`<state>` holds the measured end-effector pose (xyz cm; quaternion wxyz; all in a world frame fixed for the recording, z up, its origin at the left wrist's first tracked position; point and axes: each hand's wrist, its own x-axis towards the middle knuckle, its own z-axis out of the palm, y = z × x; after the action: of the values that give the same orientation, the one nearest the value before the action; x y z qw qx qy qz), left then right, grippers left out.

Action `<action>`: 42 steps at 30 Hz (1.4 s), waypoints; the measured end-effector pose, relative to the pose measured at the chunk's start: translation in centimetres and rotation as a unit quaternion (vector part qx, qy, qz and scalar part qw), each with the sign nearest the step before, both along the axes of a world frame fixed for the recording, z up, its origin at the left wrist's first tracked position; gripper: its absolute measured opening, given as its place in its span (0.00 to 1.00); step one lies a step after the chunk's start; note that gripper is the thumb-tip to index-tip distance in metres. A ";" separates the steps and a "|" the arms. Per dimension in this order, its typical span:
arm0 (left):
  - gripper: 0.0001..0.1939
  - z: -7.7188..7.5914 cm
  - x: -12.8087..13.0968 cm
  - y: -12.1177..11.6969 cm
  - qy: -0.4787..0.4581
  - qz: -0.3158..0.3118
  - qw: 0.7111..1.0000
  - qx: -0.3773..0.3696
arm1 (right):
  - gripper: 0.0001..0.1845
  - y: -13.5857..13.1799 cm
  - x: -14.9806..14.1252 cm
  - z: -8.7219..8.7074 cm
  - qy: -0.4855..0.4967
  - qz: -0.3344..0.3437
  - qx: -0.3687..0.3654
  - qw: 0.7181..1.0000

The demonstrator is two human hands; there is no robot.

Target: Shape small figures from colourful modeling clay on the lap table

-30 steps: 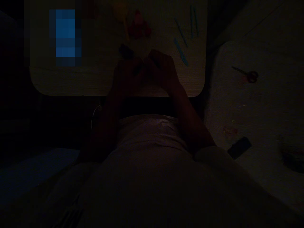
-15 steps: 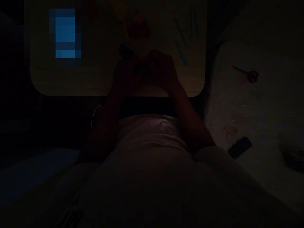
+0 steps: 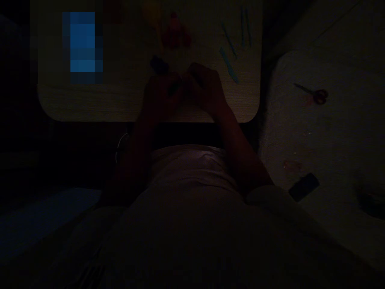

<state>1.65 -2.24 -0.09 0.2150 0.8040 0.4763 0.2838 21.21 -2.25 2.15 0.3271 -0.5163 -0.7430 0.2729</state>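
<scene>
The scene is very dark. My left hand [image 3: 162, 92] and my right hand [image 3: 206, 86] meet over the near edge of the wooden table [image 3: 90, 102], with fingers curled and fingertips close together. Whatever they pinch is too small and dark to make out. Just beyond my left hand lies a dark, lumpy piece [image 3: 159, 65]. Farther back sits a red and pink lumpy form [image 3: 176, 34], with a yellow-orange thing [image 3: 152, 16] beside it on the left.
Several thin blue-green tools lie at the table's right, the nearest a flat knife-like tool [image 3: 229, 66]. On a pale surface to the right are scissors [image 3: 315, 94] and a dark rectangular object [image 3: 303, 187]. A pixelated blue patch covers the table's far left.
The hands stay in the same place, with at most slight finger movement. Brightness dips and returns; the objects around them have not moved.
</scene>
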 end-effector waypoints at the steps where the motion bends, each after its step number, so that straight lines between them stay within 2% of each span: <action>1: 0.16 0.1 0.0 0.0 0.004 0.002 1.000 -0.002 | 0.32 0.1 0.0 -0.1 -0.003 -0.002 0.001 1.000; 14: 0.16 0.7 0.4 -0.3 -0.014 0.012 1.000 -0.002 | 0.29 -0.4 0.3 0.5 0.000 0.009 -0.005 1.000; 18: 0.15 0.7 0.4 -0.3 -0.013 0.013 1.000 -0.016 | 0.32 -0.3 0.2 0.2 0.011 0.013 0.021 1.000; 21: 0.14 0.6 0.3 -0.2 -0.013 0.018 0.999 -0.030 | 0.34 -0.2 0.2 -0.1 0.004 0.010 0.012 1.000; 24: 0.13 0.6 0.3 -0.2 -0.008 0.018 0.999 -0.031 | 0.32 -0.2 0.2 -0.1 0.002 0.009 -0.001 1.000; 32: 0.13 0.7 0.3 -0.3 -0.007 0.017 1.000 -0.008 | 0.25 0.0 0.2 -0.2 0.045 0.013 0.021 0.999; 42: 0.13 -0.2 0.0 0.0 -0.025 0.017 1.000 -0.007 | 0.29 -0.3 0.3 0.3 0.014 0.012 -0.006 1.000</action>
<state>1.67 -2.23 -0.28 0.2279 0.7871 0.4862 0.3037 21.48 -2.57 2.42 0.3314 -0.5054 -0.7428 0.2881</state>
